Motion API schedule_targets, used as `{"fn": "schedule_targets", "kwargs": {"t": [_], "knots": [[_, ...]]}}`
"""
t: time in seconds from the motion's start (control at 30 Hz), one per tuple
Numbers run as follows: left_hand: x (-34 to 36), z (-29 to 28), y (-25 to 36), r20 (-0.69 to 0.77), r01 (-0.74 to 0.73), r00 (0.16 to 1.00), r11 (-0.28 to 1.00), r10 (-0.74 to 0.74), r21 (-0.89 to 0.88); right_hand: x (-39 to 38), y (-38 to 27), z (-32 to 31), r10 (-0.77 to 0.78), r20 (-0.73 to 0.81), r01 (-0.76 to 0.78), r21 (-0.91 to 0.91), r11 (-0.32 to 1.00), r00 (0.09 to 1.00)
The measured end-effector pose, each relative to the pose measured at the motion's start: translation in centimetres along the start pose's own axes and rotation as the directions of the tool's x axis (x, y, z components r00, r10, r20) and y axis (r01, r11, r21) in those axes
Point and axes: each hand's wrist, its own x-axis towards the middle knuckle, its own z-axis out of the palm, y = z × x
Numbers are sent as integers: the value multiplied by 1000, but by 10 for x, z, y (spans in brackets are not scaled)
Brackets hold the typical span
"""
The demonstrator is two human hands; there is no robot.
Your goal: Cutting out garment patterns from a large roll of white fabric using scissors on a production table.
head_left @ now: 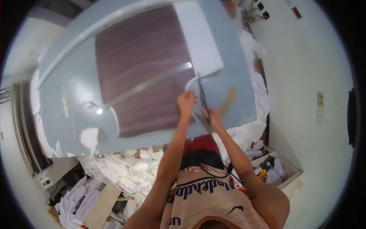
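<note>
My right hand (212,116) is wrapped around the handles of long dark scissors (202,91), whose blades point away from me at the edge of a white sheet (200,38). Beside them on the left, my left hand (186,102) rests at the right edge of a brown sheet (141,49), its fingers bent and drawn together. Whatever lies between those fingertips is too small to make out. A curved cut with a white edge shows just beyond this hand. Across the brown sheet lies a long metal ruler (148,82), slanting down to the left.
Everything lies on a large grey-blue table (240,76). A tan strip (229,101) is to the right of the scissors, and a white scrap (90,137) sits near the left front edge. White offcuts (126,171) are heaped below the table. Bins (280,168) stand by the right wall.
</note>
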Motion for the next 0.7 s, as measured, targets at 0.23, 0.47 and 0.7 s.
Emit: {"fn": "schedule_targets", "kwargs": {"t": [0.23, 0.47, 0.7], "knots": [[47, 32, 9, 40, -470, 788, 559, 614, 683, 28, 13, -11, -53, -4, 53, -21, 998, 999], [78, 34, 10, 234, -564, 700, 322, 674, 760, 25, -1, 3, 37, 19, -39, 99, 994, 999], [99, 35, 2, 399, -699, 531, 120, 747, 705, 27, -5, 0, 14, 1, -14, 60, 998, 1000]]}}
